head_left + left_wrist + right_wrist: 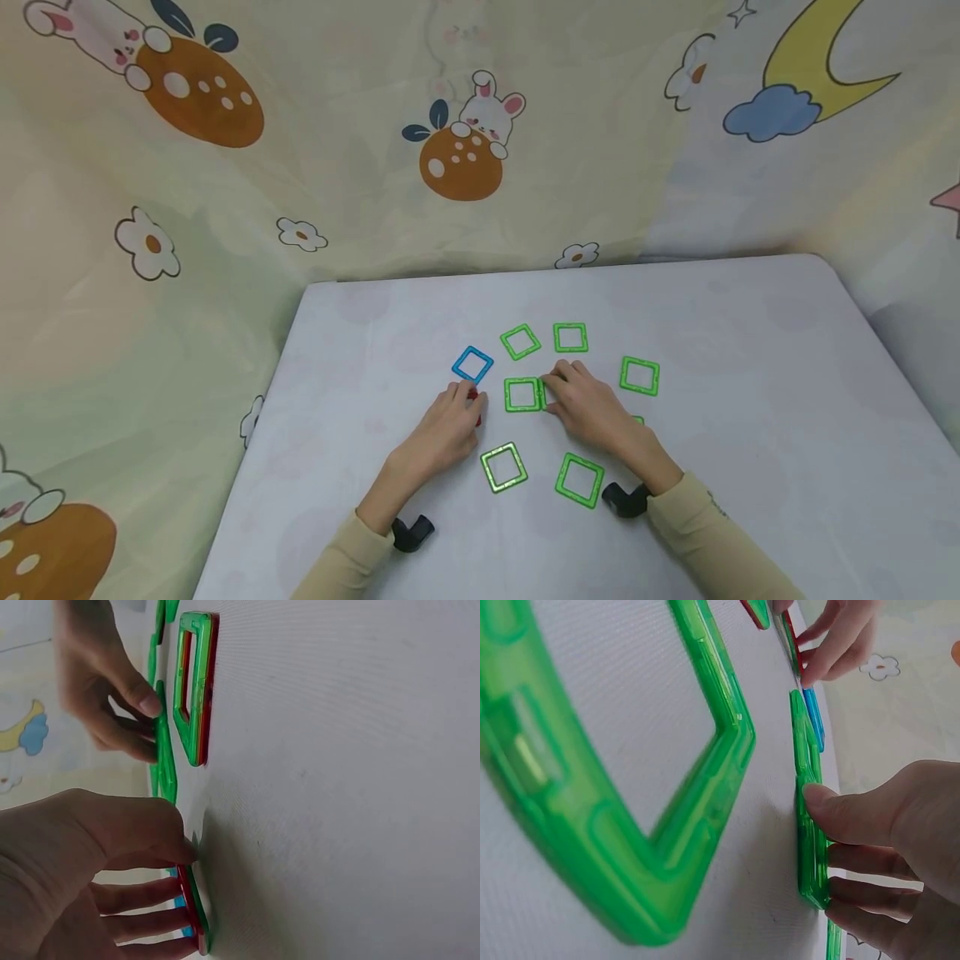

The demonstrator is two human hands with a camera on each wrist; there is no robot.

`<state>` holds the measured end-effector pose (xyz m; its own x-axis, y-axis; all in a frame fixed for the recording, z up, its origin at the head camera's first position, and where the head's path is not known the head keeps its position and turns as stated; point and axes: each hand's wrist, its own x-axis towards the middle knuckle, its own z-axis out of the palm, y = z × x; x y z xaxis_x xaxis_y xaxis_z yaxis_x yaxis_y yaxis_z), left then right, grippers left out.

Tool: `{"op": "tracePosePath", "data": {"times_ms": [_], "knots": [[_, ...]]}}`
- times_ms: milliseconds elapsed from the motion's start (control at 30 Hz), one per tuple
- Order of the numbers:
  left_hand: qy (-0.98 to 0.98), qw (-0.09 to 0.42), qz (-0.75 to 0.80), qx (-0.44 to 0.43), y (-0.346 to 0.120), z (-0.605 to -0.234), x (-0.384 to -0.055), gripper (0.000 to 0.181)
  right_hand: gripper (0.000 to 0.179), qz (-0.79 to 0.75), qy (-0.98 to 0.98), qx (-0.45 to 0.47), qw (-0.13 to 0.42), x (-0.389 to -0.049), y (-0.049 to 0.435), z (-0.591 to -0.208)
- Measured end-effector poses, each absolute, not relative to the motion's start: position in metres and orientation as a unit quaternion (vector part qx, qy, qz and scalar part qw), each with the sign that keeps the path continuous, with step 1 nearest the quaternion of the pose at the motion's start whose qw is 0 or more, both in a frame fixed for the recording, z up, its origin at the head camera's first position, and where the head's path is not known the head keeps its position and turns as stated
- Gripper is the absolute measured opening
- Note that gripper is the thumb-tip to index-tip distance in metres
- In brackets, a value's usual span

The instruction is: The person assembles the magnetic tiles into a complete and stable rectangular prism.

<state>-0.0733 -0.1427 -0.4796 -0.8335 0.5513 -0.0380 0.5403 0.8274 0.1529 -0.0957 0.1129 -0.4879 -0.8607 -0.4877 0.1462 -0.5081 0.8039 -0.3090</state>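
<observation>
My left hand (442, 427) grips a red square magnetic tile (193, 906) by its edges, thumb on the near side and fingers along the far side. A green layer shows against the red one's underside. Just beyond the fingertips lies a blue square tile (461, 357). With thumb and fingers my right hand (594, 410) holds a green square tile (811, 859) at the right edge of another green tile (521, 409), which lies flat between the hands. The held green tile looks narrow from above, tilted up on edge.
Around the hands lie more green square tiles: two at the back (513, 330), one at the right (640, 360), one near the right wrist (562, 472). A green-over-red tile (200, 697) lies in front. Part of another shows behind the right wrist. A patterned cloth (375, 208) hangs behind the white table (750, 350).
</observation>
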Motion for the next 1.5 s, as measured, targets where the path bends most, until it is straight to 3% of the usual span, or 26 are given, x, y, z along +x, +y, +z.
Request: {"op": "tracePosePath", "data": {"times_ms": [900,1133,1500], "knots": [[0.933,0.045,0.225,0.277,-0.137,-0.477,-0.082,0.058,0.043,0.166,-0.952,0.257,0.022,-0.095,0.114,-0.489],[0.92,-0.001,0.27,0.284,-0.139,-0.48,-0.089,0.053,0.041,0.172,-0.95,0.258,0.023,-0.095,0.114,-0.488],[0.903,-0.016,0.315,0.291,-0.137,-0.486,-0.098,0.047,0.041,0.167,-0.951,0.259,0.024,-0.094,0.113,-0.486]]}}
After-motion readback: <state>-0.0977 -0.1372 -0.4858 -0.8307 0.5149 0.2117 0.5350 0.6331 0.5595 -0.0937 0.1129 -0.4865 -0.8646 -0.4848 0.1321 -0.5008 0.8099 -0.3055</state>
